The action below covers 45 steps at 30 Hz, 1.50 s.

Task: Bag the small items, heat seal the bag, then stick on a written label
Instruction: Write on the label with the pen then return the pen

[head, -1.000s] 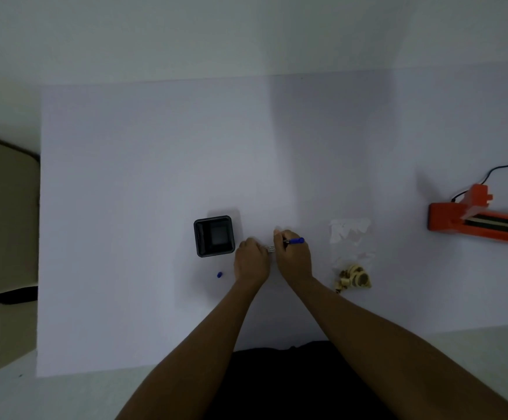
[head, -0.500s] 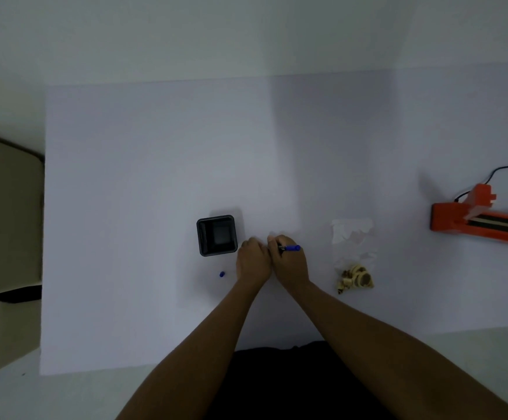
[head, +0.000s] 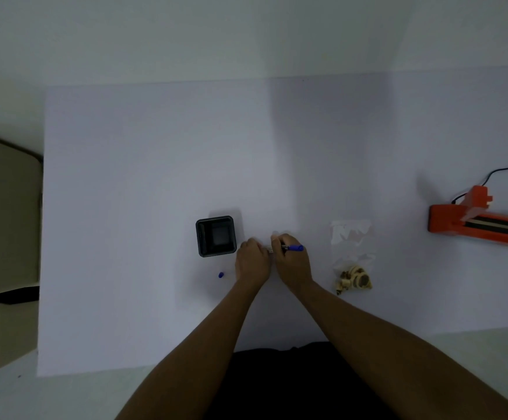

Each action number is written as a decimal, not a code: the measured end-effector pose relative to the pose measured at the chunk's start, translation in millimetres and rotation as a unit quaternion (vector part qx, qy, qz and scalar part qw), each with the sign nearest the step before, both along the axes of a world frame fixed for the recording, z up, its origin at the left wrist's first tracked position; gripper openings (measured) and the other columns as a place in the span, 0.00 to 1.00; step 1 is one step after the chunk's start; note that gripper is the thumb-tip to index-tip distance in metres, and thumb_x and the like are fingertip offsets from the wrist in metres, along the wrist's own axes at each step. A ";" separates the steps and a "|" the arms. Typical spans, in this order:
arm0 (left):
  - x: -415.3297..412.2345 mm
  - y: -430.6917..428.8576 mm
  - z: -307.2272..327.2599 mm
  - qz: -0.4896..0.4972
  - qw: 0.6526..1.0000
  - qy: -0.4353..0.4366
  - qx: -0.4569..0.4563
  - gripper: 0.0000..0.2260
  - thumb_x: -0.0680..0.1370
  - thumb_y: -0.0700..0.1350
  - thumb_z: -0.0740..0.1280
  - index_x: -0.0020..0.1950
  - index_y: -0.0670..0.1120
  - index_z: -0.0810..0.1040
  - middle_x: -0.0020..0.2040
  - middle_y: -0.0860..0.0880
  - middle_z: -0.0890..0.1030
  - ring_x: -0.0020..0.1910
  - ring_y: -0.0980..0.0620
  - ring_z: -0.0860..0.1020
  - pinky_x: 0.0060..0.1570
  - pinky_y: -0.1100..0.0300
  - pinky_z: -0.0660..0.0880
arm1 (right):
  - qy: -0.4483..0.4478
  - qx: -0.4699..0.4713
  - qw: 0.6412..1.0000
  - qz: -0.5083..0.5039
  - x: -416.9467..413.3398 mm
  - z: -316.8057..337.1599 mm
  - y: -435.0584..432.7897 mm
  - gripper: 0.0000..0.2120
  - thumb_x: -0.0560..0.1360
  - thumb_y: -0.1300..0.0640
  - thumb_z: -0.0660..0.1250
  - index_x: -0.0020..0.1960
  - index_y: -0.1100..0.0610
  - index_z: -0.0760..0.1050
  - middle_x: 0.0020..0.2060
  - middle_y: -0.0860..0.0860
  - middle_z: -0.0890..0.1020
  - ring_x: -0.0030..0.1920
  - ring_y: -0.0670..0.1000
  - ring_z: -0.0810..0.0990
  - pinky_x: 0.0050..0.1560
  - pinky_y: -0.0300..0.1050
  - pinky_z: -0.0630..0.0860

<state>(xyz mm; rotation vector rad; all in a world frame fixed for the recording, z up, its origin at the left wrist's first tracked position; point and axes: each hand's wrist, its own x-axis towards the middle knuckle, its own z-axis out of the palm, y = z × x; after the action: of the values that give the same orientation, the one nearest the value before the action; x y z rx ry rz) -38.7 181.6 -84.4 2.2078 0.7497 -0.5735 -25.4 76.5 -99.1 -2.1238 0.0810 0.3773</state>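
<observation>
My right hand (head: pixel 292 260) grips a blue pen (head: pixel 294 247), its blue end pointing right. My left hand (head: pixel 252 259) lies knuckles-up beside it, fingers pressed down on a small white label (head: pixel 271 250) that shows only as a sliver between the two hands. The pen's blue cap (head: pixel 221 274) lies on the table left of my left hand. A clear plastic bag (head: pixel 352 244) lies to the right, with several small cream-coloured items (head: pixel 352 280) bunched at its near end. An orange heat sealer (head: pixel 482 224) sits at the far right.
A black square container (head: pixel 216 236) stands just left of my left hand. The white table (head: pixel 155 162) stretches away from me; the sealer's black cord (head: pixel 501 171) runs off the right edge. A beige chair (head: pixel 4 222) is off the left side.
The hands have stayed nearly in place over the label; the right hand and pen shifted slightly left, then back right.
</observation>
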 end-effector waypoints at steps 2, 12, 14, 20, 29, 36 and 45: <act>-0.9 0.2 -0.9 -0.001 1.000 -0.002 0.003 0.09 0.81 0.43 0.57 0.49 0.41 0.75 0.47 0.43 0.78 0.44 0.47 0.76 0.42 0.55 0.74 | -0.002 -0.003 1.000 0.003 -0.7 -0.8 -1.5 0.17 0.82 0.55 0.62 0.35 0.56 0.68 0.29 0.50 0.70 0.30 0.50 0.70 0.33 0.43 0.66; -2.2 0.6 -1.6 -0.001 1.000 -0.011 0.011 0.09 0.82 0.43 0.57 0.48 0.41 0.74 0.46 0.43 0.77 0.41 0.49 0.74 0.39 0.58 0.70 | 0.001 -0.003 1.000 -0.002 -1.6 -1.4 -3.6 0.17 0.82 0.54 0.61 0.36 0.57 0.68 0.30 0.50 0.70 0.30 0.48 0.69 0.33 0.40 0.66; -1.8 0.0 -1.5 0.000 1.000 -0.008 0.011 0.09 0.82 0.43 0.57 0.48 0.40 0.75 0.46 0.42 0.78 0.43 0.47 0.76 0.41 0.56 0.73 | 0.002 0.002 1.000 -0.001 -1.9 -1.4 -3.8 0.16 0.83 0.54 0.61 0.36 0.57 0.68 0.30 0.50 0.70 0.30 0.49 0.69 0.34 0.40 0.66; -1.6 -0.5 -1.9 0.003 1.000 -0.008 0.014 0.09 0.81 0.43 0.57 0.48 0.41 0.74 0.46 0.42 0.77 0.42 0.47 0.76 0.39 0.55 0.73 | 0.007 -0.006 1.000 -0.018 -4.6 -1.8 -8.2 0.17 0.82 0.54 0.61 0.37 0.60 0.69 0.30 0.52 0.70 0.31 0.51 0.69 0.33 0.45 0.66; -0.7 -0.6 1.1 0.001 1.000 -0.002 0.011 0.09 0.81 0.44 0.58 0.48 0.41 0.74 0.47 0.43 0.77 0.41 0.49 0.75 0.39 0.58 0.71 | 0.023 -0.006 1.000 -0.003 -10.7 -0.5 -4.7 0.15 0.82 0.55 0.61 0.38 0.58 0.71 0.30 0.48 0.71 0.31 0.47 0.70 0.33 0.36 0.64; -1.4 0.4 -0.4 0.008 1.000 0.001 -0.004 0.10 0.81 0.46 0.59 0.48 0.42 0.74 0.47 0.43 0.77 0.44 0.46 0.77 0.43 0.53 0.75 | 0.036 -0.018 0.999 0.007 -13.7 -1.0 0.8 0.15 0.82 0.54 0.61 0.38 0.58 0.71 0.32 0.52 0.73 0.32 0.50 0.72 0.33 0.38 0.65; -0.7 0.5 0.9 0.009 1.000 -0.003 -0.005 0.11 0.81 0.47 0.59 0.47 0.41 0.74 0.46 0.43 0.77 0.42 0.48 0.76 0.40 0.57 0.73 | 0.038 -0.021 0.999 0.014 -13.6 2.5 0.6 0.13 0.82 0.53 0.61 0.40 0.56 0.71 0.34 0.50 0.74 0.33 0.47 0.72 0.34 0.34 0.66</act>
<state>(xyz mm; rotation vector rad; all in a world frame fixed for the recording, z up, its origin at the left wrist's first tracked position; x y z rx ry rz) -39.5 182.0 -83.5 2.1910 0.7615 -0.5606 -39.0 77.1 -96.5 -2.1533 0.1045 0.4775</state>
